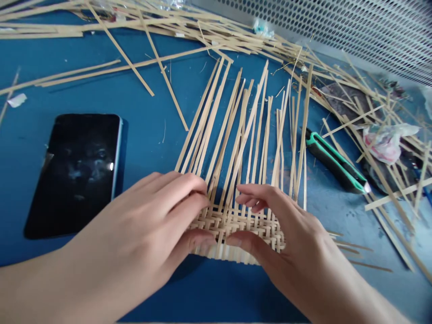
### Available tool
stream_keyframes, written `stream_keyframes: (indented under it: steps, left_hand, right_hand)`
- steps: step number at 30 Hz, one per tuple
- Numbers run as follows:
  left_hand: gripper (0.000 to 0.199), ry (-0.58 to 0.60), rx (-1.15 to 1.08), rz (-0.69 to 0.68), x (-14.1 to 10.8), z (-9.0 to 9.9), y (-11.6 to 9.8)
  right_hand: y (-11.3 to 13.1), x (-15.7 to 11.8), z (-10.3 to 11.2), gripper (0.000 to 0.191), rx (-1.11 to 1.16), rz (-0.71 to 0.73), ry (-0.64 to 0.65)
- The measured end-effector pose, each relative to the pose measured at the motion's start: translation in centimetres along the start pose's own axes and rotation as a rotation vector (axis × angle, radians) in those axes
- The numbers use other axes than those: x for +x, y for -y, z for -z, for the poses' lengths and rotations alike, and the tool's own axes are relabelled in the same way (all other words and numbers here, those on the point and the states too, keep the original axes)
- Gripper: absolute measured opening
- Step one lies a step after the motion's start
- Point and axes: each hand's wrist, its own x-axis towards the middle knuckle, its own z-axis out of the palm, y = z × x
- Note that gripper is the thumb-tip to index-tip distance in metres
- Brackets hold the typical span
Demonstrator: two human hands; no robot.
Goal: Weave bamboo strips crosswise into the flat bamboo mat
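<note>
A woven piece of pale flat strips [249, 227] lies on the blue table, its long loose strip ends [236, 135] fanning away from me. My left hand [151, 216] is closed on the left part of the weave, fingers curled on top and thumb along the near side. On the right part rests my right hand [286, 225], its thumb on the near edge of the weave and its curled fingers raised over the far edge, apart from the thumb. The tips of some fingers on both hands are hidden.
A black-screened phone or tablet [76, 173] lies at the left. To the right are a green and black cutter [335, 162] and crumpled plastic [386, 141]. Loose strips [175, 29] are heaped along the back and right, before a perforated metal panel [330, 27].
</note>
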Motion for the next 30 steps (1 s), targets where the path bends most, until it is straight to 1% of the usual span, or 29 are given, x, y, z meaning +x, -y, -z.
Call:
stream_keyframes:
  steps: [3, 5, 7, 11, 16, 19, 25, 30]
  left_hand:
    - [0.013, -0.022, 0.023, -0.012, -0.2, 0.1, 0.6]
    - [0.013, -0.005, 0.003, -0.014, -0.3, 0.0, 0.8]
    - [0.015, 0.019, -0.032, -0.004, -0.4, -0.1, 0.8]
    - [0.016, 0.041, -0.085, 0.005, -0.5, -0.4, 0.5]
    - [0.014, 0.058, -0.108, 0.030, -0.3, -0.6, 0.2]
    - [0.013, 0.082, -0.110, 0.047, -0.3, -0.7, 0.1]
    - [0.013, 0.079, -0.137, 0.060, -0.3, -0.7, 0.1]
    - [0.008, 0.079, -0.140, 0.058, -0.3, -0.9, 0.1]
  right_hand:
    - [0.9, 0.4, -0.6, 0.034, -0.056, 0.088, 0.001]
    - [1.5, 0.7, -1.3, 0.037, -0.079, 0.148, 0.029]
    - [1.8, 1.0, -1.9, 0.041, -0.102, 0.174, 0.045]
    - [1.9, 1.2, -2.4, 0.048, -0.126, 0.156, 0.066]
    - [1.7, 1.6, -2.4, 0.050, -0.096, 0.144, 0.092]
    - [1.6, 1.9, -2.5, 0.049, -0.066, 0.140, 0.099]
    - [1.6, 1.6, -2.6, 0.042, -0.057, 0.141, 0.110]
    - [1.6, 1.5, -2.7, 0.044, -0.086, 0.154, 0.126]
